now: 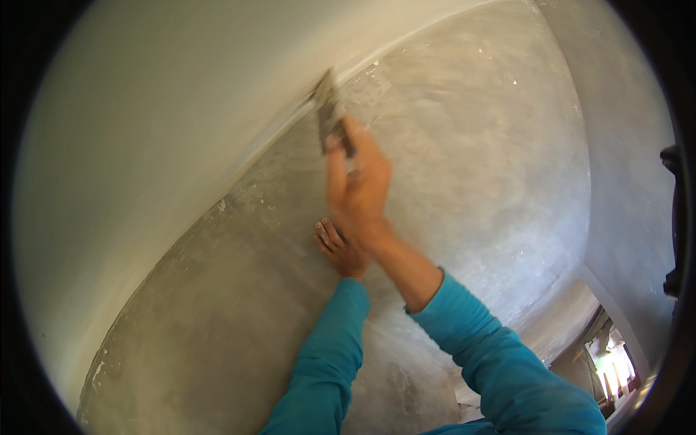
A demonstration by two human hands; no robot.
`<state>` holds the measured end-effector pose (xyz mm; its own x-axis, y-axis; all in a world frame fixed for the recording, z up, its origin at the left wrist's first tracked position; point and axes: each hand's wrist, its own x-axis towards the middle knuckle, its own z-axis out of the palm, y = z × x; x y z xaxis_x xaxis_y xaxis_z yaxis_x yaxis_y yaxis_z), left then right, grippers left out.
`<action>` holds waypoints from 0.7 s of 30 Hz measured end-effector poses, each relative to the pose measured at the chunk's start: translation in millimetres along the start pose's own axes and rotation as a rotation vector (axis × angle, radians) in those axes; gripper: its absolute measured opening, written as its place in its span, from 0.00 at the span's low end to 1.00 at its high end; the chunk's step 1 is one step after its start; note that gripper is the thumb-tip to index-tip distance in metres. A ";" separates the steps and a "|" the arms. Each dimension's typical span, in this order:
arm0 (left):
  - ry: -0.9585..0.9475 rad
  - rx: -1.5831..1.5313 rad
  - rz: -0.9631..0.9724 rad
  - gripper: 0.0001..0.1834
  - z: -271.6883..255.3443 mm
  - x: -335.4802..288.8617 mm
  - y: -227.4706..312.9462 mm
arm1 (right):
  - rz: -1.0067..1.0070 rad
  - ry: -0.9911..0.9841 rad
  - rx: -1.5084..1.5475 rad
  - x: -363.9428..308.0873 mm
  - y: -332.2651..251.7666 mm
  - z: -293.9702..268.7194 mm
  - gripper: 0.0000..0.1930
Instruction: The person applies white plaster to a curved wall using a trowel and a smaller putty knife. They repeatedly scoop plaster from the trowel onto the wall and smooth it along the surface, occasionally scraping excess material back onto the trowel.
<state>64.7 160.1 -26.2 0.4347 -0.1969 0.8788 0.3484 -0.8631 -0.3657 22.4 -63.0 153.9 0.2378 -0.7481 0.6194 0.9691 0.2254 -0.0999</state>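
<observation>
My right hand (pixel 362 174) is raised and closed on a flat, greyish-brown scraper (pixel 330 109), which is blurred by motion. The scraper's far tip is at the seam where the grey plastered wall (pixel 449 174) meets the pale ceiling (pixel 167 94). If the scraper has a handle, my fingers hide it. Lower down, my left hand (pixel 339 250) lies against the wall with its fingers stretched out, holding nothing. My right wrist partly covers it.
Another grey wall (pixel 616 123) meets this one at a corner on the right. Low at the right is an opening with a bright window (pixel 612 366). A dark object (pixel 674 217) stands at the right rim. Small pale flecks dot the wall near the seam.
</observation>
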 end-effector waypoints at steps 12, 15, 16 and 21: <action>0.189 -0.051 0.057 0.36 -25.2 8.4 10.7 | 0.020 -0.259 -0.126 -92.6 -68.6 6.3 0.17; -0.017 -0.424 -0.058 0.36 -29.8 6.1 16.8 | 0.422 -0.248 0.216 -51.8 -20.8 2.3 0.20; 0.039 -0.270 -0.034 0.36 -29.9 6.2 17.3 | 0.342 -0.231 0.186 -48.8 -16.6 7.7 0.19; 0.244 -0.004 0.063 0.36 -18.2 9.8 7.6 | 0.208 -0.357 0.217 -104.2 -72.7 44.1 0.20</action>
<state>56.5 143.1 -14.8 0.2416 -0.3567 0.9024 0.3230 -0.8474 -0.4215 -75.7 26.1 130.9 0.3519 -0.4204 0.8363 0.8580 0.5021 -0.1086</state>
